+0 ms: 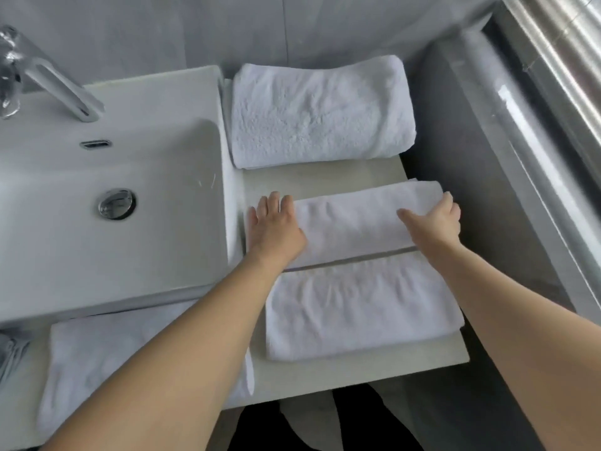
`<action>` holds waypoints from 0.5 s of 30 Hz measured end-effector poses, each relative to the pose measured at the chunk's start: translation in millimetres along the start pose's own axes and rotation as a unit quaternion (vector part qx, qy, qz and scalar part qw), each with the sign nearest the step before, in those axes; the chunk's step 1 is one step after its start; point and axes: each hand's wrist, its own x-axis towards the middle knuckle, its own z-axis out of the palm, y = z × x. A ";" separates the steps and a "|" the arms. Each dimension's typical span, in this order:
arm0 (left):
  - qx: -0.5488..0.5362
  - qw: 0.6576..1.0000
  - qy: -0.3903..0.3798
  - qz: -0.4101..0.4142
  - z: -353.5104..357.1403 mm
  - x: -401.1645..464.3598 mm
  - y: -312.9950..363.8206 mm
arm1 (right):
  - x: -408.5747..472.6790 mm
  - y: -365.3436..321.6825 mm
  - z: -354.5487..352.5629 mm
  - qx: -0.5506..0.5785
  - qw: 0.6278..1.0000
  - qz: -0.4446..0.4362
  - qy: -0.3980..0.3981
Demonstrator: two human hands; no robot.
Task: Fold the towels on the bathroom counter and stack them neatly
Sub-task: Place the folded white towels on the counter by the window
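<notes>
Folding the towel [357, 271] at the counter's [325, 175] near right corner, the left hand [276, 226] presses flat and open while the right hand [435, 219] pinches its far edge, probably needing another fold before stacking.

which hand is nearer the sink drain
Left. The left hand lies flat on the near towel's left end, beside the sink that holds the drain; the right hand grips the towel's far-right edge.

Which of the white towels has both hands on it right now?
The striped towel nearest the counter's front edge; left hand, right hand.
</notes>
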 end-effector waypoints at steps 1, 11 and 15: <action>0.031 0.999 -0.026 -0.011 -2.3 12.3 0.0 | 16.5 0.7 -2.0 -0.007 1.000 0.008 -0.020; 0.050 0.991 -0.123 -0.034 -16.0 62.3 14.8 | 89.8 -1.2 -6.9 0.050 0.984 0.039 -0.168; 0.018 0.995 -0.096 -0.025 -39.2 50.1 25.5 | 81.3 -6.5 -22.6 0.057 0.988 0.013 -0.142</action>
